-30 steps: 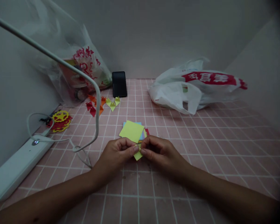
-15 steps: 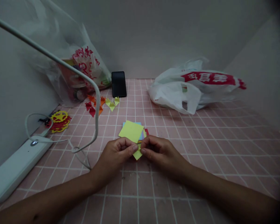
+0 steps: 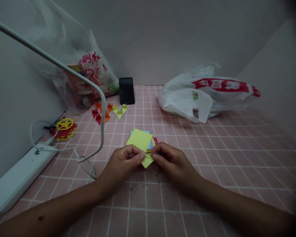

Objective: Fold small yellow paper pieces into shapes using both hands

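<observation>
Between my hands is a small piece of yellow paper point(image 3: 146, 161) with a crease across it. My left hand point(image 3: 124, 163) pinches its left side between thumb and index finger. On the opposite side, my right hand point(image 3: 174, 161) has its thumb and fingertips closed on the paper's right corner. Just beyond the fingers lies a flat yellow paper square point(image 3: 139, 138), resting over a stack of coloured paper point(image 3: 152, 143) with blue, purple and red edges showing. The fingertips partly cover the held paper.
Folded paper pieces in red, orange point(image 3: 108, 117) and yellow point(image 3: 119, 111) lie near a black phone point(image 3: 126, 90). Plastic bags stand at the back left point(image 3: 93, 70) and lie at the back right point(image 3: 185, 98). A white power strip point(image 3: 22, 174) and cable point(image 3: 102, 115) occupy the left.
My right hand has shifted slightly right along the small yellow paper, so more of the paper's creased middle shows. My left hand keeps its pinch. The whole view has moved a little.
</observation>
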`<action>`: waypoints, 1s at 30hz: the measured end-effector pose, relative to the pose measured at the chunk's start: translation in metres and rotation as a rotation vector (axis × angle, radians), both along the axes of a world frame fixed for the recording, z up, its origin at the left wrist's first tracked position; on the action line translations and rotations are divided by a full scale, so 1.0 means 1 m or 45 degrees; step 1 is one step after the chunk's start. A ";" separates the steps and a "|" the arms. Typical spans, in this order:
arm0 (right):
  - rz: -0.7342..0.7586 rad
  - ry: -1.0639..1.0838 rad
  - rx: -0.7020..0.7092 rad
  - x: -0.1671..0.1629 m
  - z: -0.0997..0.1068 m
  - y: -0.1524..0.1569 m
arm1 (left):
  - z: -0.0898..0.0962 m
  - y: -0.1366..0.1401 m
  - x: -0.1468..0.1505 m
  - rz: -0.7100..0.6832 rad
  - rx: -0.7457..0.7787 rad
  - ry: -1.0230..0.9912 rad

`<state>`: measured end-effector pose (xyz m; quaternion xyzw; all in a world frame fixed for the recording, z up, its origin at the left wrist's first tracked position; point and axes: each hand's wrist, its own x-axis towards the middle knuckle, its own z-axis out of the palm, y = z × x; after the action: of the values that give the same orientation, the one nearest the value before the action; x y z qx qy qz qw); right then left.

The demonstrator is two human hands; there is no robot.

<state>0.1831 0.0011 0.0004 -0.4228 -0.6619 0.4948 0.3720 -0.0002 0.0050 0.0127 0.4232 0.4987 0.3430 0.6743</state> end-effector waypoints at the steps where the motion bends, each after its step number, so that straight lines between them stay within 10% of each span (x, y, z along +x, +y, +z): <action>1: -0.013 -0.018 0.084 0.000 -0.001 0.000 | -0.001 0.000 0.000 0.020 -0.015 -0.028; 9: -0.018 -0.205 0.800 -0.001 -0.004 -0.004 | -0.001 -0.002 0.000 0.061 -0.145 -0.201; 30: 0.009 -0.248 0.727 -0.002 -0.006 -0.005 | -0.005 -0.003 0.000 -0.128 -0.017 -0.237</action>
<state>0.1811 -0.0039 -0.0052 -0.3441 -0.8082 0.2472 0.4090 -0.0001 0.0017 0.0076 0.4095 0.4144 0.3432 0.7368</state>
